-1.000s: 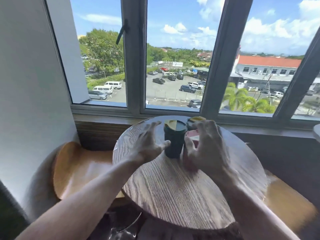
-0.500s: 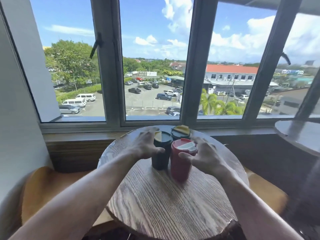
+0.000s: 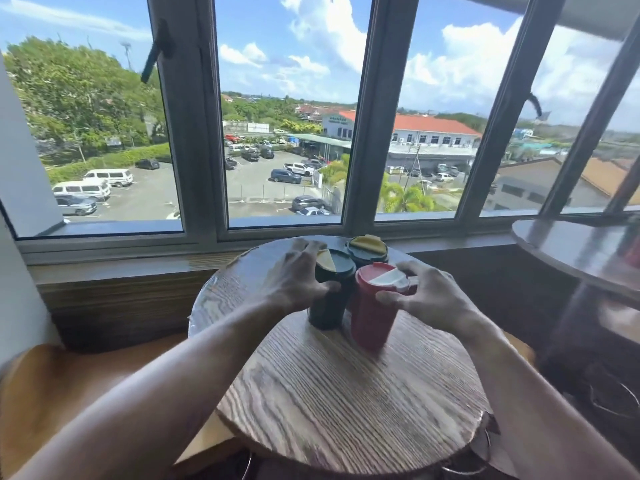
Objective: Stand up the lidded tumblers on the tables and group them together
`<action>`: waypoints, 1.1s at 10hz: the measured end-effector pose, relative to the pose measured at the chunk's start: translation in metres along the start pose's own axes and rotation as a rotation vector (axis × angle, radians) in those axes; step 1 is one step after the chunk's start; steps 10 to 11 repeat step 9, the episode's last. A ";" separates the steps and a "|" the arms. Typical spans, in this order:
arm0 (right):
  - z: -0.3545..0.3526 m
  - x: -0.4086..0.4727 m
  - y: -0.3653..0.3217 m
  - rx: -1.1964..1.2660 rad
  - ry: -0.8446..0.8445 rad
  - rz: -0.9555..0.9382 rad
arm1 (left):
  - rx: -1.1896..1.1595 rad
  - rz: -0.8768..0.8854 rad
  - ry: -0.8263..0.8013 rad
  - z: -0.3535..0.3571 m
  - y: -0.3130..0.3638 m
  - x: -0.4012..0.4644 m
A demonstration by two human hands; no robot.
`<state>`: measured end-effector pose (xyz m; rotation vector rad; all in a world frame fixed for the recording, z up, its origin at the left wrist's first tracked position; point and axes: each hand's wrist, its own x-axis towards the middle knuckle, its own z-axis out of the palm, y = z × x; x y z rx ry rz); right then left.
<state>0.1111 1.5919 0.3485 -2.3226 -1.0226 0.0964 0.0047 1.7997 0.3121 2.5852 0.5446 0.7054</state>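
Hands [image 3: 301, 282] unmoved, flanking upright tumblers [image 3: 372, 306] still.

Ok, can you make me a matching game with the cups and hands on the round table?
Things:
1. red tumbler
2. near dark tumbler
3. far dark tumbler
4. round wooden table

Clues:
A. nearest the window
B. under all three cups
C. white flap on its lid, right hand on it
D. left hand on it

Pairs: 1-C, 2-D, 3-A, 4-B

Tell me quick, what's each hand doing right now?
Left hand: closed around the dark green tumbler.
Right hand: fingers curled against the red tumbler; a full grip cannot be told.
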 end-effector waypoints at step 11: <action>0.014 0.001 -0.019 -0.204 0.090 -0.084 | -0.150 0.059 0.001 -0.006 0.001 -0.011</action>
